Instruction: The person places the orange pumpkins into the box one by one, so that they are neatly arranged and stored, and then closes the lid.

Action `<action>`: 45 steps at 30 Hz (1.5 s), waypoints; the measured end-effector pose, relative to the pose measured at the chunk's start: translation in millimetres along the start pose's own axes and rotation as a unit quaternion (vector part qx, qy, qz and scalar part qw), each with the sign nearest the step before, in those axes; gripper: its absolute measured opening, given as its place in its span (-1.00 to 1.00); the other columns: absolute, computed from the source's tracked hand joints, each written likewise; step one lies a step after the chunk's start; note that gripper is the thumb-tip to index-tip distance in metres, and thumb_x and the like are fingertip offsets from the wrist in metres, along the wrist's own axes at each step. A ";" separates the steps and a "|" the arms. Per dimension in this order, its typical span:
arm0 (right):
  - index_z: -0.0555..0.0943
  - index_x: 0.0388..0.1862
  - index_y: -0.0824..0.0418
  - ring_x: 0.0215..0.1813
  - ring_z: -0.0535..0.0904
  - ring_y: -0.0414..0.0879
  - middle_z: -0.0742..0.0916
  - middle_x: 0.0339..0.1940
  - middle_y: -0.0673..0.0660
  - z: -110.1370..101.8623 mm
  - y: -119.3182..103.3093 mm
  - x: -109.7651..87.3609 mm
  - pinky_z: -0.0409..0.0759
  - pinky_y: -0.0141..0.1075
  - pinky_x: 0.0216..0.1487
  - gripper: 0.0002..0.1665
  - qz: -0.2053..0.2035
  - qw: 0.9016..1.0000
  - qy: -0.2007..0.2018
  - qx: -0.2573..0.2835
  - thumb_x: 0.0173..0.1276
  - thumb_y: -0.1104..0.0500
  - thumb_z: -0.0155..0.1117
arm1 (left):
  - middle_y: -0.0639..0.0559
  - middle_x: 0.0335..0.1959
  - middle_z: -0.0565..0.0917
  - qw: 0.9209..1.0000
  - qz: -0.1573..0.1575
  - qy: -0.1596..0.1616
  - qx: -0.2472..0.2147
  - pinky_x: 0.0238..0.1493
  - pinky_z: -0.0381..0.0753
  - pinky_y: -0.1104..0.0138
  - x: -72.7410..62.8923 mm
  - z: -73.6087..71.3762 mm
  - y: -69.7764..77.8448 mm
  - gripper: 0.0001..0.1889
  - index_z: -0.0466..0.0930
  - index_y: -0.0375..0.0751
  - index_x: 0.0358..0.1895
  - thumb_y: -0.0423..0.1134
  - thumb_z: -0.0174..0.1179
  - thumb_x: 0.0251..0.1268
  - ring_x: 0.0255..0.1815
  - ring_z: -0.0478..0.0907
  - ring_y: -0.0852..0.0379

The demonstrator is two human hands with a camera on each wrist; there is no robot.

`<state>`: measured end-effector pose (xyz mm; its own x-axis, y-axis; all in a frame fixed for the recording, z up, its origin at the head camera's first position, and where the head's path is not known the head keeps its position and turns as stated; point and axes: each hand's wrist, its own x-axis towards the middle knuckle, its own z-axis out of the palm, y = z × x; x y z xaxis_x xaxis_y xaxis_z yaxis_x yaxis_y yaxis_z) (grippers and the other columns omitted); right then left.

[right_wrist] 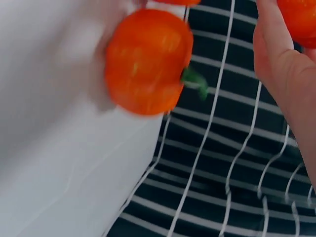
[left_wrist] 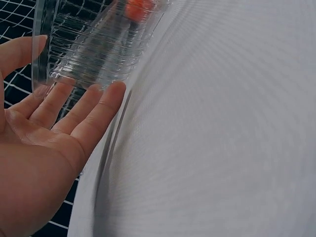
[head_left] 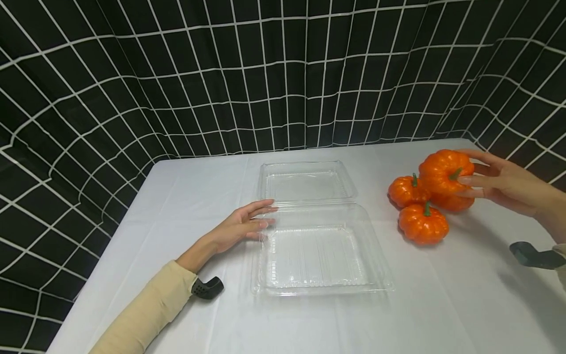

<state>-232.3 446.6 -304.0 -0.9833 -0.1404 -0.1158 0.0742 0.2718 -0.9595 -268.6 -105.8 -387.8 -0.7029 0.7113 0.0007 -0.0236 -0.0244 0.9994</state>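
black white-gridded curtain (head_left: 283,83) is hanging along the far side and down both flanks, enclosing a white-clothed table (head_left: 190,191). near the table's middle, a clear plastic hinged container (head_left: 316,260) is lying spread open, one half stretching toward twelve o'clock and the other toward six. a beige sleeve (head_left: 150,309) is slanting in from between seven and eight o'clock. from it, the left hand (head_left: 239,228) is reaching to the container's ten o'clock side; its thumb and fairly straight fingers are standing apart, with the fingertips touching the clear edge. off at two o'clock from the container's nearer half, the right hand (head_left: 508,186) is gripping a large orange pumpkin (head_left: 442,169), its fingers clamping round the three o'clock side. beneath that pumpkin, a partly hidden pumpkin (head_left: 455,202) is sitting on the cloth; two more are sitting close by, a front pumpkin (head_left: 422,227) at seven o'clock from the gripped one and a left pumpkin (head_left: 403,191) at eight. smaller again, a black wrist device (head_left: 208,289) is jutting from the sleeve's cuff, and a dark wrist device (head_left: 537,256) is showing below the right wrist.
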 end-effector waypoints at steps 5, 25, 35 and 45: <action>0.09 0.41 -0.23 0.05 0.47 -0.30 0.33 0.20 -0.07 27.4 -15.6 11.6 0.61 -0.32 -0.06 -0.31 -0.021 0.996 -0.032 -0.081 0.47 0.31 0.01 | -0.19 0.43 0.19 1.000 -0.001 0.001 -0.002 0.06 0.52 0.09 0.8 1.6 1.0 -0.34 0.03 -0.27 0.48 -0.35 0.07 0.38 0.36 0.24 -0.18; 0.14 0.46 -0.16 0.29 0.30 0.12 0.30 0.40 0.12 135.0 -68.0 41.6 0.41 0.15 0.14 -0.11 0.011 0.985 -0.081 -0.153 0.22 -0.08 0.37 | -0.19 0.45 0.16 1.000 0.004 -0.007 0.001 0.11 0.48 0.03 -1.0 1.4 -0.2 -0.34 0.00 -0.26 0.49 -0.34 0.05 0.40 0.38 0.21 -0.18; 0.25 0.42 -0.01 0.27 0.38 0.11 0.42 0.31 0.12 176.5 -76.4 55.3 0.42 0.11 0.16 -0.19 -0.048 0.984 -0.135 -0.106 0.23 0.14 0.39 | -0.21 0.45 0.14 1.000 0.004 -0.011 -0.012 0.08 0.51 0.08 -1.9 -0.5 -2.0 -0.33 -0.02 -0.28 0.49 -0.35 0.05 0.40 0.38 0.20 -0.19; 0.29 0.40 0.11 0.26 0.38 0.16 0.41 0.31 0.17 221.1 -76.0 53.8 0.53 -0.02 0.08 -0.19 -0.081 0.973 -0.186 -0.112 0.19 0.26 0.40 | -0.21 0.46 0.13 1.000 0.001 -0.019 -0.019 0.11 0.49 0.04 -1.1 -2.2 -1.6 -0.32 -0.05 -0.25 0.50 -0.36 0.04 0.40 0.39 0.19 -0.20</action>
<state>-254.1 208.0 -294.1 -0.8481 -0.5216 -0.0929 -0.1550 0.4118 -0.8980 -269.4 -108.1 -389.5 -0.6750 0.7378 0.0047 -0.0505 -0.0525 0.9973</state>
